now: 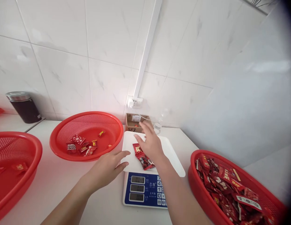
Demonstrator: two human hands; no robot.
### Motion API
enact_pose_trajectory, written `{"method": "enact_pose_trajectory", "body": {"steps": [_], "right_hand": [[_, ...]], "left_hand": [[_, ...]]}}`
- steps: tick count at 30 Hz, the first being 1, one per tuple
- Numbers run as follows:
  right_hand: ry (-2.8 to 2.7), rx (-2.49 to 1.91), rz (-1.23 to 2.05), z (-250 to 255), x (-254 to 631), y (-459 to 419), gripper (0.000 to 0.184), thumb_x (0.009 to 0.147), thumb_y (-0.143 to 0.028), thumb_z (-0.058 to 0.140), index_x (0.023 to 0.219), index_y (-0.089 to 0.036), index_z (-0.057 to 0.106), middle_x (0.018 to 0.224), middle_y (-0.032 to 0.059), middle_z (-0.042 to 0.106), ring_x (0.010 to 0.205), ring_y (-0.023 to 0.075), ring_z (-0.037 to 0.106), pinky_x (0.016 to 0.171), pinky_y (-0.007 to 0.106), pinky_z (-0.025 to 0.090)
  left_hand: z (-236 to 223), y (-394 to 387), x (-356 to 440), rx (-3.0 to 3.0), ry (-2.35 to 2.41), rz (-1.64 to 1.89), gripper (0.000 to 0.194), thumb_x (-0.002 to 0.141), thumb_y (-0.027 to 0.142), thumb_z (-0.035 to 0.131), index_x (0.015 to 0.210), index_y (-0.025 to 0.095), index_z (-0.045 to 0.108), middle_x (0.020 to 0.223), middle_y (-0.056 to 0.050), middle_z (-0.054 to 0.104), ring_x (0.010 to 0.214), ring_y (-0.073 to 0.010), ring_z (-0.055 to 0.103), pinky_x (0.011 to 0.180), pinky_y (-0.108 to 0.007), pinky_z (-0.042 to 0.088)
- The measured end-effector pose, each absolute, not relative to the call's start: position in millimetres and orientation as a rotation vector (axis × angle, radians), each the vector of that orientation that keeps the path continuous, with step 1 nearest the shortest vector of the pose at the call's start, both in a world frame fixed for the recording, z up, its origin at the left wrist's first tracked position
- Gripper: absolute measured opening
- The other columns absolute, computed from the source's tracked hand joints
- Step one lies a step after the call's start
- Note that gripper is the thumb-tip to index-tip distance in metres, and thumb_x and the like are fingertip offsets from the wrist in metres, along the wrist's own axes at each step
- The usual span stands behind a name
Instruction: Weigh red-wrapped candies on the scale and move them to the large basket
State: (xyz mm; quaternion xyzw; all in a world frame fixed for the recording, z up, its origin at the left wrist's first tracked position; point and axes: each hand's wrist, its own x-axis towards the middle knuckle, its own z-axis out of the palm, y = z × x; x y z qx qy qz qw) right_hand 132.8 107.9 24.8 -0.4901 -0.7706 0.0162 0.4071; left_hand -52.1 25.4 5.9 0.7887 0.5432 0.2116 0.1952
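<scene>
A white and blue digital scale (145, 190) stands in front of me with a white weighing tray (173, 156) on top. Red snack packets (145, 160) lie on that tray. My right hand (150, 142) hovers flat over the tray with fingers stretched out, just above the packets. My left hand (108, 167) is open too, fingertips touching the tray's left edge. Neither hand grips anything.
A red basket (86, 136) with a few packets sits behind left, another red basket (14, 168) at far left, and a third (234, 190), full of red packets, at right. A small cardboard box (135, 122), a wall socket (135, 102) and a dark canister (24, 106) stand by the tiled wall.
</scene>
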Motion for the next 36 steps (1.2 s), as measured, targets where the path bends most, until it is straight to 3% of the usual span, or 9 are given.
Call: {"method": "enact_pose_trajectory", "body": {"steps": [2,4,7,11,17,23,26,30,36], "right_hand": [[-1.87,-1.349,0.119,32,133,105,0.036,0.09,-0.047,0.039,0.072,-0.022,0.057,0.067,0.001,0.06,0.06,0.0154,0.055,0.056,0.027,0.042],[-1.723,-1.369,0.116,34,142,91,0.044,0.091,-0.049,0.035,0.057,-0.023,0.04,0.048,-0.0048,0.042,0.048,0.0118,0.042,0.049,0.024,0.033],[-1.572,-1.384,0.132,25,169,60,0.046,0.089,-0.054,0.037,0.055,-0.023,0.033,0.045,-0.0062,0.034,0.045,0.0103,0.037,0.045,0.022,0.03],[-1.552,-1.571,0.18,-3,213,30,0.046,0.088,-0.058,0.035,0.062,-0.023,0.05,0.047,-0.0037,0.044,0.045,0.0132,0.044,0.046,0.025,0.036],[-1.663,-1.63,0.24,-37,246,58,0.042,0.087,-0.049,0.04,0.106,-0.02,0.064,0.097,0.0095,0.07,0.086,0.0235,0.066,0.075,0.038,0.052],[-2.058,-1.457,0.322,-36,224,116,0.042,0.091,-0.035,0.035,0.118,-0.019,0.063,0.133,0.0101,0.056,0.128,0.0226,0.045,0.109,0.046,0.034],[-2.218,-1.544,0.386,-36,216,128,0.043,0.094,-0.036,0.033,0.124,-0.022,0.06,0.141,0.0078,0.048,0.137,0.0246,0.032,0.111,0.053,0.026],[-2.229,-1.793,0.369,-37,221,125,0.043,0.095,-0.04,0.032,0.13,-0.03,0.053,0.145,0.0065,0.042,0.134,0.0301,0.036,0.103,0.068,0.025],[-2.255,-1.955,0.157,-32,226,102,0.044,0.094,-0.042,0.032,0.13,-0.028,0.054,0.138,0.0116,0.051,0.121,0.0338,0.051,0.093,0.061,0.039]], "left_hand": [[6,26,-53,2.198,1.534,0.596,0.039,0.091,0.042,0.04,0.125,0.029,0.054,0.122,-0.003,0.065,0.11,-0.0253,0.061,0.091,-0.039,0.049],[5,27,-55,2.183,1.542,0.615,0.039,0.091,0.043,0.04,0.126,0.03,0.054,0.123,-0.003,0.065,0.111,-0.0249,0.061,0.091,-0.038,0.049],[4,29,-56,2.164,1.547,0.619,0.04,0.091,0.044,0.041,0.126,0.031,0.054,0.124,-0.003,0.064,0.112,-0.0249,0.06,0.091,-0.037,0.049],[3,31,-54,2.164,1.535,0.547,0.041,0.091,0.043,0.039,0.127,0.03,0.053,0.126,-0.003,0.063,0.114,-0.0261,0.059,0.092,-0.039,0.049],[3,30,-52,2.162,1.531,0.514,0.043,0.092,0.044,0.037,0.13,0.029,0.051,0.129,-0.003,0.061,0.117,-0.0272,0.057,0.095,-0.041,0.047],[4,28,-51,2.16,1.535,0.522,0.042,0.092,0.045,0.037,0.129,0.031,0.051,0.129,-0.003,0.062,0.116,-0.0273,0.057,0.095,-0.042,0.047],[4,27,-52,2.177,1.531,0.545,0.042,0.092,0.043,0.037,0.128,0.03,0.052,0.127,-0.004,0.062,0.115,-0.027,0.058,0.094,-0.041,0.047],[4,28,-54,2.175,1.534,0.554,0.043,0.091,0.043,0.038,0.129,0.029,0.053,0.127,-0.005,0.063,0.115,-0.0272,0.059,0.094,-0.041,0.048],[4,28,-54,2.158,1.528,0.528,0.044,0.091,0.046,0.037,0.13,0.031,0.051,0.128,-0.004,0.062,0.116,-0.0278,0.058,0.093,-0.041,0.048]]}}
